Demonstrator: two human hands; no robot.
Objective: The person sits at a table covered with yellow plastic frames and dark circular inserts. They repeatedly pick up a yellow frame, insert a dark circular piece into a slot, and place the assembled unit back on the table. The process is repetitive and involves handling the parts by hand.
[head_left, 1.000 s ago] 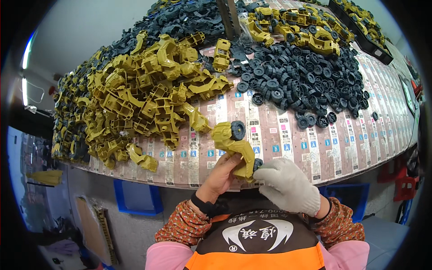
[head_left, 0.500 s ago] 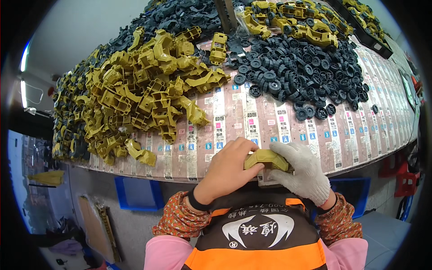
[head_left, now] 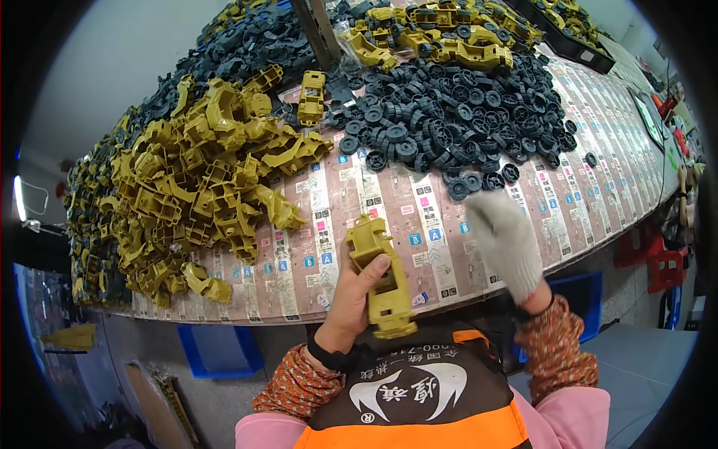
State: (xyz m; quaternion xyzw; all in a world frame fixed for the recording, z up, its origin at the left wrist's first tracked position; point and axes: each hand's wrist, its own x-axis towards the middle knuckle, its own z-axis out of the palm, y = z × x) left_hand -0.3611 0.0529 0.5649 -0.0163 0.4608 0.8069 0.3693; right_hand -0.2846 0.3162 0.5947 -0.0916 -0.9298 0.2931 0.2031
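My left hand (head_left: 353,293), bare with a dark wristband, is closed around a yellow plastic toy vehicle body (head_left: 389,295), its thumb pressed on top. The body is tilted lengthwise above the table's near edge, with open cut-outs showing. My right hand (head_left: 508,243), in a whitish knitted glove, is apart from the body, over the table just short of the wheel pile. Motion smears its fingers, so whether it holds anything is unclear. Nearest to it are loose black toy wheels (head_left: 460,112), heaped at the far middle.
A large heap of yellow vehicle bodies (head_left: 187,172) covers the table's left, with dark plastic parts (head_left: 254,45) behind. A metal post (head_left: 317,34) rises at the back. Yellow bodies with wheels lie far right beside a black tray (head_left: 576,49). Blue bins (head_left: 217,352) stand below the edge.
My right hand has let go of the yellow body and moved away toward the wheels. My left hand has moved left and turned the body lengthwise. The view has shifted right.
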